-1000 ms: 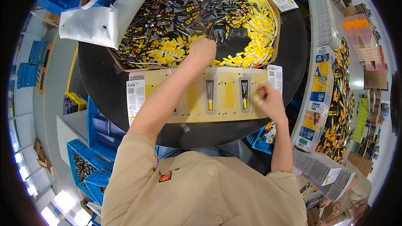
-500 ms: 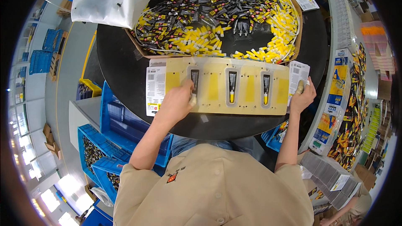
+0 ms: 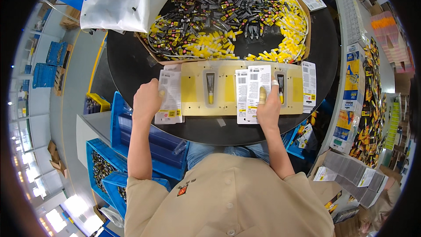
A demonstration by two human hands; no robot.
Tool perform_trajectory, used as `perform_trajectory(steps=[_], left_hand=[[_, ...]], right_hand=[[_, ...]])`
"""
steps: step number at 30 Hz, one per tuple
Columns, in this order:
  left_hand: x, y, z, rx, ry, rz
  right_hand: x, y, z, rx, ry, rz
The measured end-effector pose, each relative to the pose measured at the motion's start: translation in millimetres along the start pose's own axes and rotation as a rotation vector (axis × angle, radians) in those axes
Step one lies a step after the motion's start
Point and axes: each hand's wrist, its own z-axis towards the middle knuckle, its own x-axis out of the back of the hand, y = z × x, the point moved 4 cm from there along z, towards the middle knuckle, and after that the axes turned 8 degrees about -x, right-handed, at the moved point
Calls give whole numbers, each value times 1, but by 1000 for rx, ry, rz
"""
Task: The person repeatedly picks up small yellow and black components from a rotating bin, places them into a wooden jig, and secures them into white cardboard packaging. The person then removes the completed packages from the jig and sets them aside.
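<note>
A long yellow-and-cream board (image 3: pixel 226 109) lies before me on the round black table. One black tube with a yellow cap (image 3: pixel 210 88) lies in its left slot, and another black tube (image 3: pixel 280 88) shows in the right slot. My right hand (image 3: pixel 269 109) is closed on two overlapping white printed cards (image 3: pixel 253 114), which hide the board's middle slot. Coverings show on its thumb and a finger. At the board's left end my left hand (image 3: pixel 147 101) is closed on the edge of white printed cards (image 3: pixel 173 88), its thumb on top.
Behind the board a shallow cardboard tray (image 3: pixel 151 55) holds a heap of black tubes and yellow caps. More white cards (image 3: pixel 309 83) lie at the board's right end. A white bag (image 3: pixel 115 11) is at the back left, and blue bins (image 3: pixel 120 127) stand lower left.
My left hand has moved left from the board's left slot to the cards there. My right hand has come left from the right-hand cards, bringing two cards over the board.
</note>
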Motion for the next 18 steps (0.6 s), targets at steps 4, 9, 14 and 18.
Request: perform_trajectory(steps=[4,9,14,18], left_hand=[[26,34,-21,-135,82,-601],[-21,81,-16,-75,126,-718],[-49,121,-15,-473,-8,-227],[-55,134,-16,-394,24,-240]], right_hand=[[36,11,9,168,160,19],[48,46,8,132,148,-710],[34,65,42,308,144,-797],[134,145,143,-88,499,-786]])
